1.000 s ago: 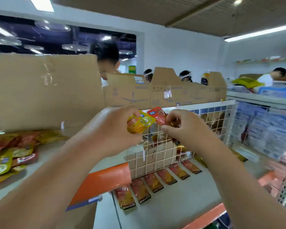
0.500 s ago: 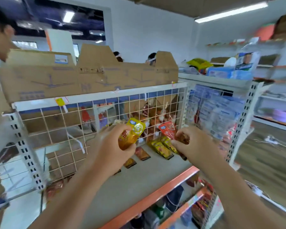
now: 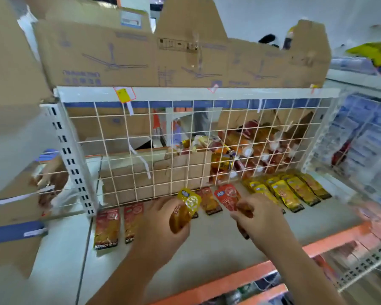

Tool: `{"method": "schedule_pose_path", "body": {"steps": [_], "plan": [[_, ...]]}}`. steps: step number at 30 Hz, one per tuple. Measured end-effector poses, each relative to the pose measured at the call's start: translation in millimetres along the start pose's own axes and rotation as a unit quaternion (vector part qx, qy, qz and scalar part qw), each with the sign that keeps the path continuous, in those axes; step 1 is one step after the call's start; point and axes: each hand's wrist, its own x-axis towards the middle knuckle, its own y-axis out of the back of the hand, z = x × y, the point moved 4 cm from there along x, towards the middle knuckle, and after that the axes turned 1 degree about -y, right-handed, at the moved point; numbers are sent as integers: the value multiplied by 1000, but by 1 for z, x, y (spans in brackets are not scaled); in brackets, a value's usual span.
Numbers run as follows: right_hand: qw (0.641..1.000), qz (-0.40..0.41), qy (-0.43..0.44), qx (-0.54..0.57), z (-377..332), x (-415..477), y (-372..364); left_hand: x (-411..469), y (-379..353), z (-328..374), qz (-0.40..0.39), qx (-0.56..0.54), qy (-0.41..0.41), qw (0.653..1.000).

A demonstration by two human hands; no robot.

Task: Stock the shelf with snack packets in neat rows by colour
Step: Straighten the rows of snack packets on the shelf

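Shop shelf, wire back; red row left, yellow row right. Left hand grips a yellow packet in curled fingers; right hand pinches a red packet. Both packets just above the shelf, long axes toward the back, tops up. Placing step: next, likely lay each lengthwise in its colour's row.

Packets on shelf, before grid

Single head-worn wide-angle view, forward and down, close above the shelf
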Motion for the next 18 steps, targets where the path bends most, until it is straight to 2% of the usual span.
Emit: {"method": "schedule_pose_path", "body": {"steps": [4, 11, 18], "plan": [[998, -65, -25, -8, -15, 18, -61, -20, -6, -52, 34, -20, 48, 998], [992, -126, -18, -11, -48, 47, -157, -47, -18, -123, 56, -7, 116, 992], [990, -134, 10, -46, -70, 78, -201, -53, -22, -142, 111, 31, 122, 986]]}}
